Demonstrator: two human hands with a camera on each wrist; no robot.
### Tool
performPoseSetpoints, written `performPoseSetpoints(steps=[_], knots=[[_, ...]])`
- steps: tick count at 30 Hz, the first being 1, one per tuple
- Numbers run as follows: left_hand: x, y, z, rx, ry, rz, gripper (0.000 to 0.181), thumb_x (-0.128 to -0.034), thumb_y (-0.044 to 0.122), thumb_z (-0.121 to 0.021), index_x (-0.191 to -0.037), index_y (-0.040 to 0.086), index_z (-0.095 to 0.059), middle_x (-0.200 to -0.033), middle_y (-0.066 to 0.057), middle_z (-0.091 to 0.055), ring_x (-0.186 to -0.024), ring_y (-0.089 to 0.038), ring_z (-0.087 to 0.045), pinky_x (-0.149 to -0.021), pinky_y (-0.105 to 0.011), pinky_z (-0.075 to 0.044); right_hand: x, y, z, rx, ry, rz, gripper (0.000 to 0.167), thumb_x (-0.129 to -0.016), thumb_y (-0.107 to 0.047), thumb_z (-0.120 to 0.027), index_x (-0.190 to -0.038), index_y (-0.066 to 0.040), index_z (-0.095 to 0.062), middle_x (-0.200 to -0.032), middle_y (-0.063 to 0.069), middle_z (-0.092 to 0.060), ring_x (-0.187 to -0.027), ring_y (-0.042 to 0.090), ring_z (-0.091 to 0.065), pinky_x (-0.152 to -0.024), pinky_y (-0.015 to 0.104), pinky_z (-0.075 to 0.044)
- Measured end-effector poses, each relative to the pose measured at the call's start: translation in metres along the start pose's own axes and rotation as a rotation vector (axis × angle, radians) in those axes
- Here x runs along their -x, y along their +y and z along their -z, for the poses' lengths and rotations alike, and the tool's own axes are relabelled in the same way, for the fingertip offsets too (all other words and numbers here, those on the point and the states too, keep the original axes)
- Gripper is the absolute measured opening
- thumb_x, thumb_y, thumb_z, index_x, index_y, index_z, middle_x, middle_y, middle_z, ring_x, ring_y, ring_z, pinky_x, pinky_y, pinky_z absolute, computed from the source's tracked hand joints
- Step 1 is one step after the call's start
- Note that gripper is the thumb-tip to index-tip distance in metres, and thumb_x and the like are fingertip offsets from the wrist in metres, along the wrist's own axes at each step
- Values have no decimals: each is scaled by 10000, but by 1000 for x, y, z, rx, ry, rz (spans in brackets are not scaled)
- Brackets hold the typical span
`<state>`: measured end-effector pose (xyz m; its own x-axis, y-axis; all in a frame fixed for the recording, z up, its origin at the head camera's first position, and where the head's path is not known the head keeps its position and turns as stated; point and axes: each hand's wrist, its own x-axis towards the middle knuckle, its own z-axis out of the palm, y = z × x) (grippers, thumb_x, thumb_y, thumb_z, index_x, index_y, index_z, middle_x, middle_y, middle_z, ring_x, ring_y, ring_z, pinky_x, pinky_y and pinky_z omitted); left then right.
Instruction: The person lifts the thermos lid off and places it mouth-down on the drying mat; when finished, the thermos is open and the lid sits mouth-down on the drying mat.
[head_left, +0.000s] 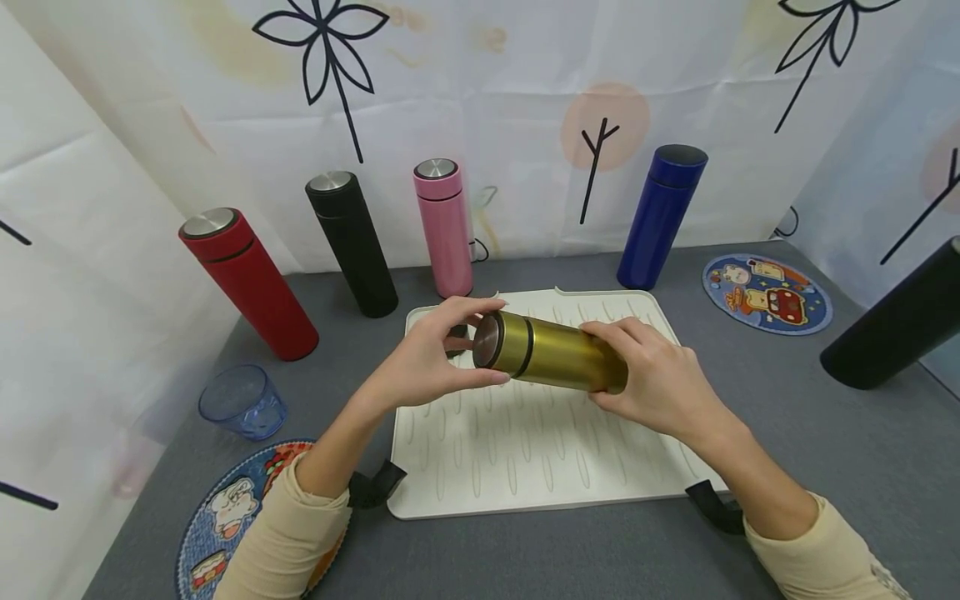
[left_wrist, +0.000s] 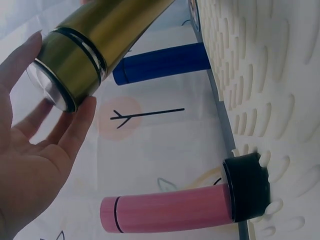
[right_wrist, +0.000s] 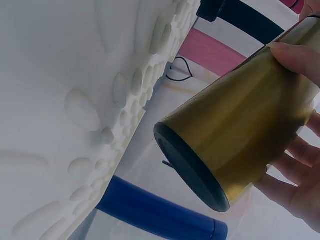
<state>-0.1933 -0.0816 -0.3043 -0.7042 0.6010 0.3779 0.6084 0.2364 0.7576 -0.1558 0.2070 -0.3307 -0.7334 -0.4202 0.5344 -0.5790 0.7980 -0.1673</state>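
Observation:
A gold thermos bottle [head_left: 562, 352] with a dark ring below its metal-topped lid lies nearly level in the air above a white ridged drying mat [head_left: 487, 467]. My right hand [head_left: 660, 379] grips the bottle near its base; the dark underside shows in the right wrist view. At the lid end, my left hand [head_left: 431, 358] holds the rim between thumb and fingers, its palm away from the metal top. Behind the left hand, a short black round piece [left_wrist: 246, 187] sits on the mat, partly hidden in the head view.
Along the back stand red [head_left: 251, 287], black [head_left: 352, 246], pink [head_left: 444, 229] and blue [head_left: 662, 218] bottles. Another black bottle [head_left: 892, 321] is at right, near a round patterned mat [head_left: 768, 294]. At left are a blue glass [head_left: 243, 402] and a second patterned mat [head_left: 225, 517].

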Motion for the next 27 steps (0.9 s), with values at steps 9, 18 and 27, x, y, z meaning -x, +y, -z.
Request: performPoseSetpoints(steps=[9,18,27], knots=[[1,9,-7,129,120,190,650,-748,128,-827,-1325,111,-528,-1232,-15,-489,-1059,-202,-563,-853,-273,-506,-1,0,-1,36,50,2,737,-545,-187,-885,-1216,-119,-588,-983,99,-593,-819,258,-594,-549,502,-525],[1,11,-11,149,155,218,659,-758,118,-815,-1342,89,-510,-1244,-61,-489,-1075,-241,-567,-842,-305,-517,-1,1,-3,58,99,17,765,-528,-165,-900,-1221,-116,-580,-1015,121,-591,-850,290,-599,-564,504,-530],[0,10,-13,144,190,273,637,-761,150,-815,-1327,104,-524,-1207,-82,-503,-1055,-233,-565,-820,-316,-529,-2,0,-3,95,160,34,765,-526,-109,-900,-1224,-106,-588,-1051,136,-589,-926,341,-602,-655,516,-534]])
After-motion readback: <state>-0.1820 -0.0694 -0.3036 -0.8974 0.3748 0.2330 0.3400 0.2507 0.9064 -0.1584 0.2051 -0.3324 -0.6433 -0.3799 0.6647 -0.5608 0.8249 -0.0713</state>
